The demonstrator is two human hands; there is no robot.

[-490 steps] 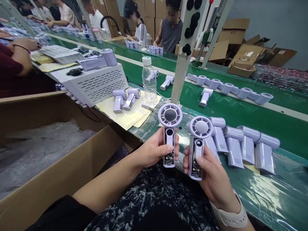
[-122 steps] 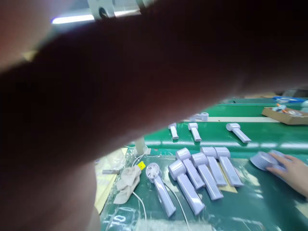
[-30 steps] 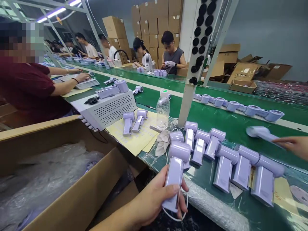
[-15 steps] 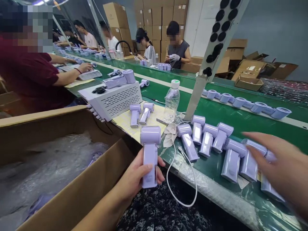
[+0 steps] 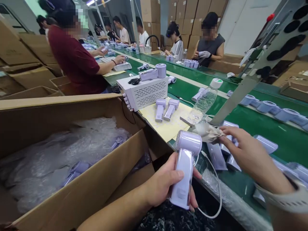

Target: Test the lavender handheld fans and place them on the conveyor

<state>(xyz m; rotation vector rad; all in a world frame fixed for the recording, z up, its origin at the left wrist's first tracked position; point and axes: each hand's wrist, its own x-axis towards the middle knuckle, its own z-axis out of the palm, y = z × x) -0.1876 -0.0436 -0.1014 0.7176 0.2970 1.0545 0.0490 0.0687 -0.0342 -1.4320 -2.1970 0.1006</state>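
Note:
My left hand (image 5: 163, 181) is wrapped round the handle of a glossy lilac handheld fan (image 5: 185, 163), held upright with its round head on top. To the right, my right hand (image 5: 250, 155) pinches a crumpled off-white cloth (image 5: 209, 132) just beside the fan's head. Under and behind that hand, several more lilac fans (image 5: 216, 155) lie on the green bench, partly hidden by my fingers and wrist. A white cable (image 5: 218, 189) loops down at the bench edge behind the held fan.
An open cardboard box (image 5: 115, 173) with bagged fans stands at left. Beyond are a white slotted metal box (image 5: 149, 93), two fans on yellow paper (image 5: 154, 128), a plastic bottle (image 5: 204, 102) and a slanted metal post (image 5: 238, 96). Co-workers (image 5: 72, 54) sit along the green conveyor (image 5: 221, 93).
My right hand has moved left from the fans on the bench and taken hold of the cloth, lifting it. My left hand still holds its fan, now slightly tilted. The view has swung left.

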